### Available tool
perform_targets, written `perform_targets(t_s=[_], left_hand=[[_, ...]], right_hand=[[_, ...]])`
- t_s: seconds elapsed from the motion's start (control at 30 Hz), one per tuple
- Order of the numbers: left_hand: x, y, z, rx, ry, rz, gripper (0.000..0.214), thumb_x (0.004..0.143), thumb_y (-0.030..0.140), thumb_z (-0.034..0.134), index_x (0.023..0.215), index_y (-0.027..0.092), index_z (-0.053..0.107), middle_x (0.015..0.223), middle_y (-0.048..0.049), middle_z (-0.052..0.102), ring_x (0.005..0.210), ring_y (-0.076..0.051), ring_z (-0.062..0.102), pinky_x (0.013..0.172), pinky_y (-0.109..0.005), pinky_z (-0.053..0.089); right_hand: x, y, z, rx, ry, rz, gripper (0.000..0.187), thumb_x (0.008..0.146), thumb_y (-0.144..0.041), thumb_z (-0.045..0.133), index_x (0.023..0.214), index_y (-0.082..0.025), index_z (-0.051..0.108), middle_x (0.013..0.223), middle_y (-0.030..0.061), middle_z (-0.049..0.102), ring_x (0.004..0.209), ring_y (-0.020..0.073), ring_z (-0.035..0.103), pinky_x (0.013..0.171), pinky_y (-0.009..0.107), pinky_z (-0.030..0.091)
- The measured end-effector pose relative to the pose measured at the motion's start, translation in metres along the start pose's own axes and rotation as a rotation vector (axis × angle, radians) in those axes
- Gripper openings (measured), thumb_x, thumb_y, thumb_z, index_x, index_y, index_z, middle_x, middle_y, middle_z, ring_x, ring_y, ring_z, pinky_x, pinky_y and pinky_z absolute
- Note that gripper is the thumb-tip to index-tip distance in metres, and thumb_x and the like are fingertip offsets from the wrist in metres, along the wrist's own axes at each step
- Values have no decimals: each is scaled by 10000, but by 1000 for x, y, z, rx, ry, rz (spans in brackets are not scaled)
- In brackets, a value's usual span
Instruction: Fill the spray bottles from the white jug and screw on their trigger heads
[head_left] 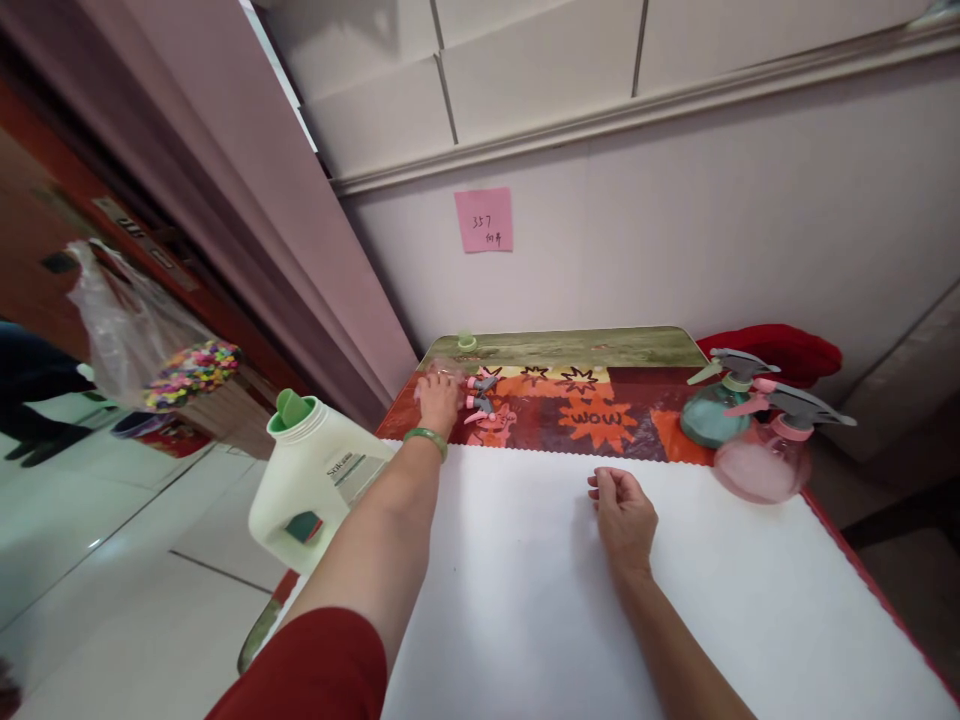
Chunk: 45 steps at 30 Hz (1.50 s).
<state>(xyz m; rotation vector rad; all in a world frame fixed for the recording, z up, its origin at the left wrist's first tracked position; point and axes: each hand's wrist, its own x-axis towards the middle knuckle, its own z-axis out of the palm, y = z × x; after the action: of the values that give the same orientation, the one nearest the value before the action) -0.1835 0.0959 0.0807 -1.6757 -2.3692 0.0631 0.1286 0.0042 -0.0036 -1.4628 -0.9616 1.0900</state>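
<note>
At the far left of the table, my left hand [440, 400], below a green bangle, is closed over a clear pinkish spray bottle [448, 368] lying on its side. Two grey-and-pink spray heads [481, 407] point right from beside this hand; my fingers hide much of the bottle bodies. My right hand [626, 515] is held over the white sheet [517, 600] with its fingers curled in and nothing visible in them. Left of my left forearm stands a large cream jug [330, 470] with a green spout insert.
Upright at the right edge are a green spray bottle [716, 410] with bluish-green contents and a pink spray bottle [765, 460]. A small green cap [466, 342] sits at the back left. Behind is a wall with a pink note [484, 220]; a curtain [247, 200] hangs left.
</note>
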Motion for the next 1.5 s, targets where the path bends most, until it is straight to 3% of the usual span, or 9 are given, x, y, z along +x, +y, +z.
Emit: perform_targets(t_s=[0.13,0.33,0.53,0.7,0.9,1.07,1.17,1.4,1.5], left_hand=[[-10,0,-10,-102,6,-15,423,937,389,627,1305,185,583,1328,-117,591,1129,-259,620,930,-489,542],[-40,24,-38,-365,-1,-103,592,798,283,729,1325,106,526,1441,-276,499,1380,-437,397,1090,-686,279],[-131,70,-49,-813,-251,36,537,685,504,792,1083,176,641,1037,-127,712,913,-292,675,752,-394,553],[-185,88,-63,-1075,-526,178,527,681,609,761,994,187,720,831,-47,707,636,-212,645,454,-288,479],[-200,88,-73,-1151,-503,190,546,713,605,748,1072,194,708,980,-83,728,815,-254,680,693,-352,547],[-236,99,-63,-918,17,193,940,659,540,841,1445,190,464,1486,-228,496,1325,-403,514,1065,-555,418],[-252,112,-52,-629,185,311,936,690,371,863,1499,257,407,1601,-223,356,1454,-441,352,1164,-670,203],[-247,121,-41,-704,96,351,807,671,197,787,1424,200,498,1385,-211,562,1294,-417,511,1062,-549,422],[-241,109,-54,-1075,-226,177,916,565,314,854,1397,212,485,1254,-183,626,1194,-410,562,1016,-548,440]], right_hand=[[-1,-1,-1,-13,-3,-8,331,851,-550,617,861,-228,693,832,47,759,716,210,709,669,314,548],[-3,-3,2,170,-74,-70,377,830,-564,663,890,-193,690,835,56,741,706,181,679,683,317,561],[-9,-9,8,439,-480,-1,551,671,-445,874,1140,-241,670,1198,86,723,969,224,716,832,349,577],[-19,-20,3,657,-712,203,523,706,-515,839,1126,-238,694,1197,80,742,1026,246,718,910,375,564],[-23,-22,0,731,-642,247,342,721,-510,822,844,-217,695,998,49,790,923,232,735,884,378,567],[-21,-21,7,779,-344,268,319,704,-507,828,759,-228,683,896,34,799,932,233,735,881,367,574],[-23,-23,7,864,-311,274,280,715,-470,826,774,-236,685,897,12,796,912,211,731,895,350,573],[-24,-24,-6,898,-350,297,514,724,-579,793,552,-251,437,665,-14,703,805,218,711,883,400,577],[-24,-28,-13,866,-499,244,538,752,-605,765,545,-247,420,622,-19,646,812,223,700,935,423,553]])
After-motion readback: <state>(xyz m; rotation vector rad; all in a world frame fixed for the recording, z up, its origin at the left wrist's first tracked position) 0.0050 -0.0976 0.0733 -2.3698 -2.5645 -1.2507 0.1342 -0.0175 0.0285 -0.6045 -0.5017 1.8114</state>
